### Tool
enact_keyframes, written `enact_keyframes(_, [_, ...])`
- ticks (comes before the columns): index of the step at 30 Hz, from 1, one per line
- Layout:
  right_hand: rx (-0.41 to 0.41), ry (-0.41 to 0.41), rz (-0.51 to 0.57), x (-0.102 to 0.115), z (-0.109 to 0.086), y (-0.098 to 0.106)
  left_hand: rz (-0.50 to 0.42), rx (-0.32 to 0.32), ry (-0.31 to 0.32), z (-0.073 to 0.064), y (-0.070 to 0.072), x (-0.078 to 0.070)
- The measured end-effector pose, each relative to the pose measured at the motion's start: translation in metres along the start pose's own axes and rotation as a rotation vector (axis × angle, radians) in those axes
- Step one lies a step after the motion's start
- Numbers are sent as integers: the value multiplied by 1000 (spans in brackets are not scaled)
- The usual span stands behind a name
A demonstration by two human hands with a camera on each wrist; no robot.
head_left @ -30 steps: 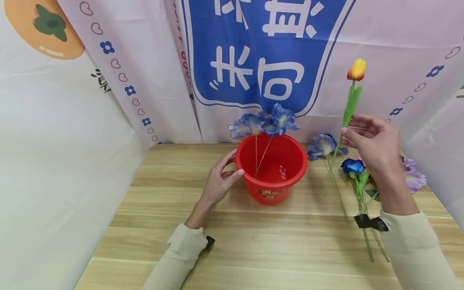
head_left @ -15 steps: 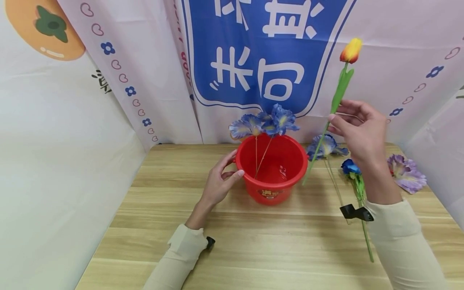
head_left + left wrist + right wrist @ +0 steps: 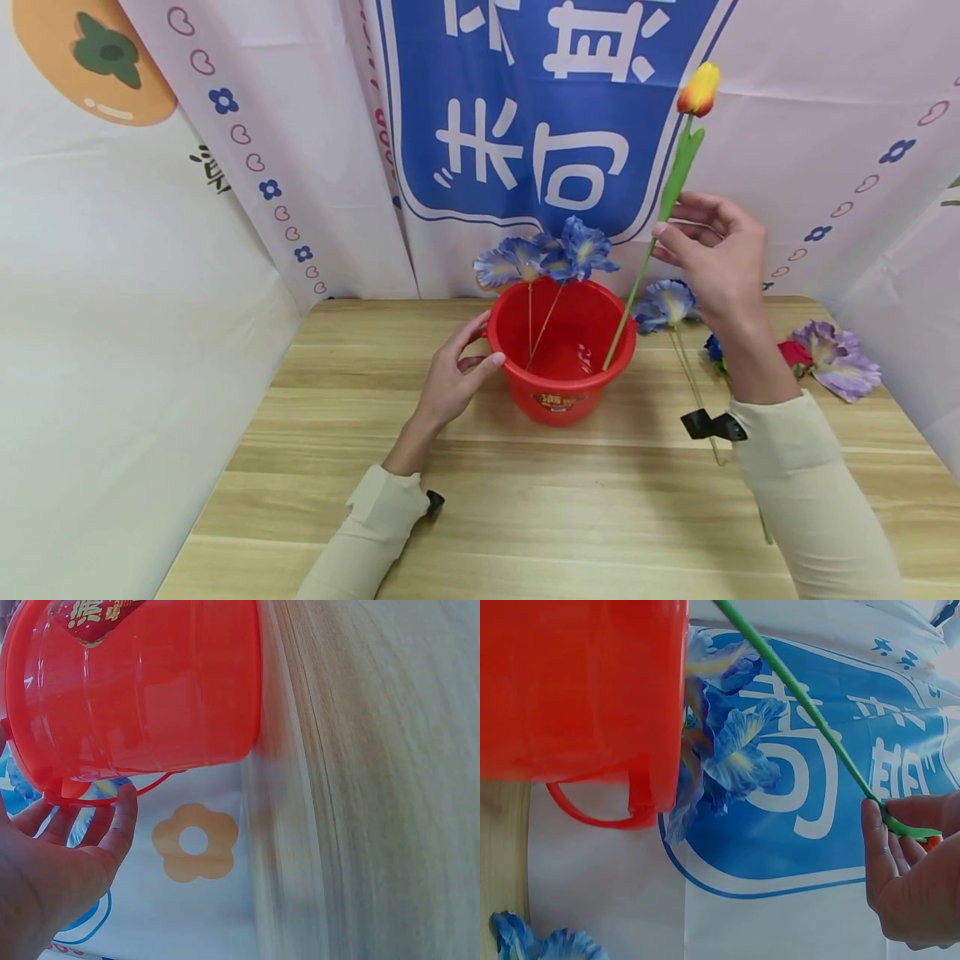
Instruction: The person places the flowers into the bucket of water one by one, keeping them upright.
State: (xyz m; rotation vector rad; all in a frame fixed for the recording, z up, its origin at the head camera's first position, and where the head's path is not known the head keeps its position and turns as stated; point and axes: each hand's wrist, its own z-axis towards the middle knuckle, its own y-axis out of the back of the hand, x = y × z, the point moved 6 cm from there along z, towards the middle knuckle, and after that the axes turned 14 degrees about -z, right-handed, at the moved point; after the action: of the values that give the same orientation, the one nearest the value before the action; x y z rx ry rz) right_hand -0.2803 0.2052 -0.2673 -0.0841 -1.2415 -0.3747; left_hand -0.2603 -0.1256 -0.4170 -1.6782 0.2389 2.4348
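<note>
A red bucket stands upright on the wooden table. My left hand holds its left side at the rim, thumb toward the front; in the left wrist view, the fingers are by the bucket's handle. My right hand pinches an artificial tulip just below its leaf, the yellow-and-red bloom pointing up. The lower end of the tulip's stem reaches inside the bucket's right rim. Two blue irises lean in the bucket, their blooms above the back rim.
Right of the bucket lies another blue iris. Farther right are a purple flower, a red flower and a dark blue flower, partly behind my right forearm. A printed cloth hangs behind the table.
My right hand has moved left and slightly up with the tulip, bringing its stem end from beside the bucket to inside its rim. The left hand and bucket have stayed put.
</note>
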Motion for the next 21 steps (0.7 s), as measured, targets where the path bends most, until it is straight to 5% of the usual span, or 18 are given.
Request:
enact_keyframes(13, [162,4,-261,-13,-15,-48,5,6,1,-1,1,1])
enact_keyframes(21, [236,36,-327,-26,-23,-75,4,9,-3,-1,1,1])
